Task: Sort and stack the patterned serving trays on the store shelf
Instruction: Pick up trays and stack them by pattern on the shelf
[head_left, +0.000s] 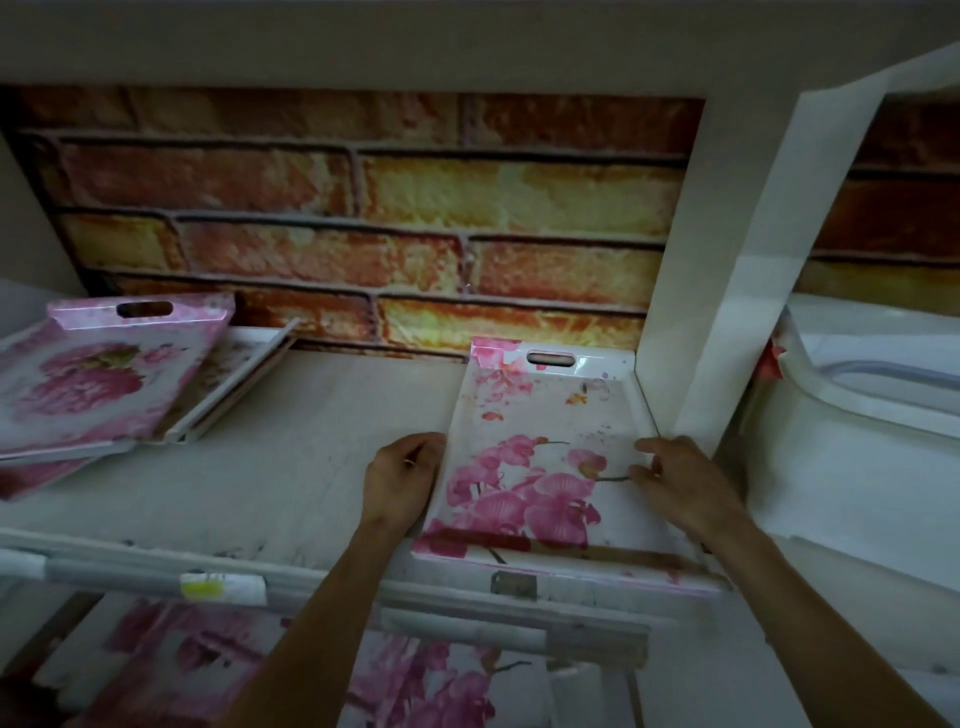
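Orchid tray (545, 431): white rect., pink orchid print, slot handle at far end, flat at right end of shelf (311, 441), near end at front edge; left hand (400, 483) and right hand (680, 483) grip its long rims. Peony tray (93, 384): pink, slot handle, tilted atop other trays (234, 384) at left end.

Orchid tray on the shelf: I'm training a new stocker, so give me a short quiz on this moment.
1. True or false: the orchid tray lies at the left end of the shelf.
2. The left grip holds the tray by its: A) left rim B) handle slot C) far end.
3. Fill in: the peony trays lie to the orchid tray's ____.
Key: 1 false; 2 A; 3 left.
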